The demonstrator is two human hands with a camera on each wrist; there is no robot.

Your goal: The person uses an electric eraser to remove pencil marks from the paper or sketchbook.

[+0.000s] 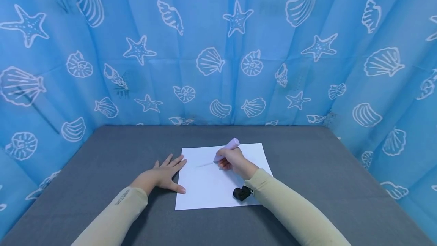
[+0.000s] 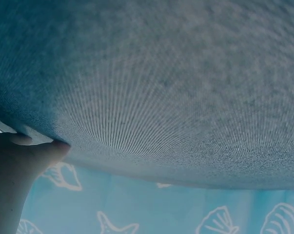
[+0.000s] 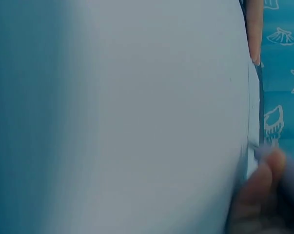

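Observation:
A sheet of white paper [image 1: 201, 191] lies on the grey table. Fingers spread, my left hand [image 1: 165, 175] rests at the sheet's left edge, fingertips and thumb touching it. My right hand [image 1: 237, 161] pinches a thick lavender marker [image 1: 232, 144], tilted with its tip down at the paper. From the tip a thin, faint line [image 1: 205, 164] runs leftward across the sheet. The right wrist view shows the marker [image 3: 292, 178] blurred between thumb and fingers, and the line beside it. Only part of the left hand [image 2: 20, 161] appears in the left wrist view.
The grey tabletop [image 1: 307, 162] extends on all sides of the sheet. Behind and beside it hangs a blue curtain [image 1: 218, 82] with white shells and starfish. A small black device [image 1: 241, 193] sits under the right wrist, over the paper.

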